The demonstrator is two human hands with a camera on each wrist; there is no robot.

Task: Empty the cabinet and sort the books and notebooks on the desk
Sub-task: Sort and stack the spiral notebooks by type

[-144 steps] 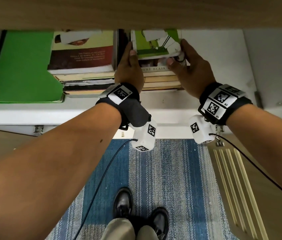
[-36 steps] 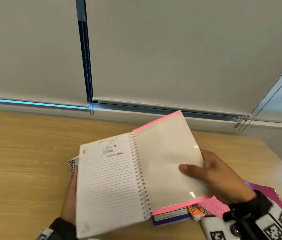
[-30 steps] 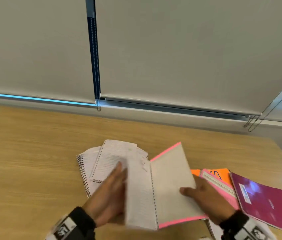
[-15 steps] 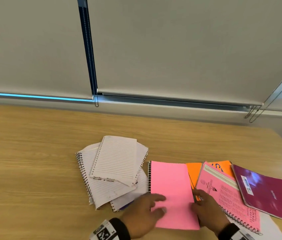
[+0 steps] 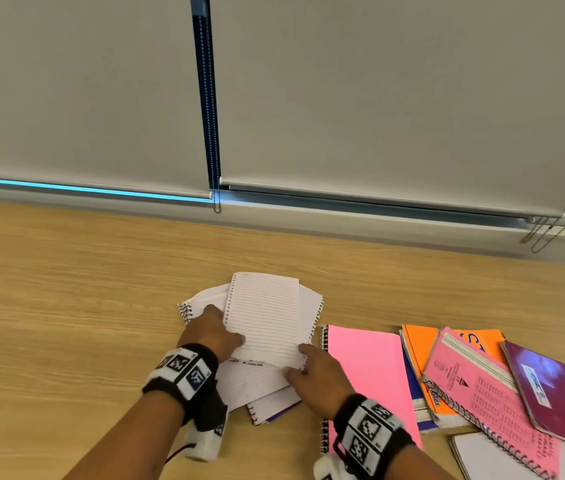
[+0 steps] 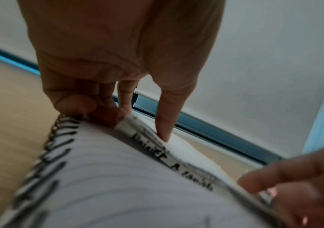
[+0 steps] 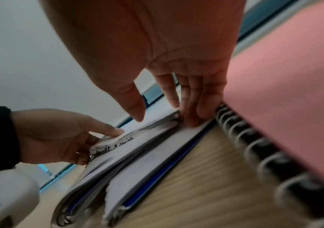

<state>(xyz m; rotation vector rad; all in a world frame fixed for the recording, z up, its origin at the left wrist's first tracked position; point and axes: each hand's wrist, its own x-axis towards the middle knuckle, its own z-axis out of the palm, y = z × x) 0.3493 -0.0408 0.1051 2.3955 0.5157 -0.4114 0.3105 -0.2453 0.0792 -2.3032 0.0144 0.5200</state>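
Both hands pinch near corners of lined loose pad (image 5: 267, 313) atop white notebook pile (image 5: 256, 382) on desk (image 5: 66, 306): left hand (image 5: 210, 336) at spiral side, right hand (image 5: 315, 375) opposite, long axis running away from them.

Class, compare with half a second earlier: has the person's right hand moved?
Yes. The right hand has left the plain pink spiral notebook and gone left to the white lined pad.
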